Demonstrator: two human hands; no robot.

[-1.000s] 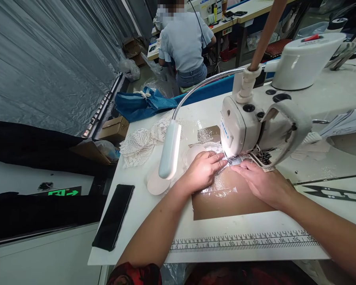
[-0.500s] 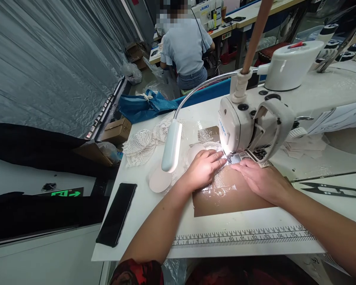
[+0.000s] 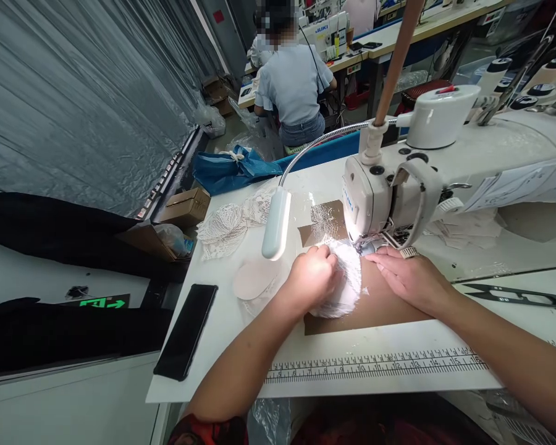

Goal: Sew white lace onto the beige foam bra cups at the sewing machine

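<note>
A round white lace piece (image 3: pixel 347 287) lies on the brown sheet (image 3: pixel 389 303) beside the needle of the white sewing machine (image 3: pixel 366 198). The curled fingers of my left hand (image 3: pixel 314 276) grip the lace piece at its left side. My right hand (image 3: pixel 405 275) rests on the brown sheet right of the needle, its fingers pressed together near the presser foot; whether they pinch anything is hidden. Left of my left hand, a pale round piece (image 3: pixel 254 279) lies on the white table (image 3: pixel 231 352). The lamp (image 3: pixel 277 224) lights the sewing area.
A black phone (image 3: pixel 186 332) lies at the table's left edge, with folded lace (image 3: pixel 227 225) behind it. Black thread snips (image 3: pixel 519 295) lie at the right. A printed ruler (image 3: pixel 375 368) runs along the front. A person (image 3: pixel 291 83) sits beyond the table.
My left hand has curled its fingers and drawn back slightly left. The round lace piece now shows on the brown sheet, turned toward the front. My right hand has barely moved. The view has shifted slightly.
</note>
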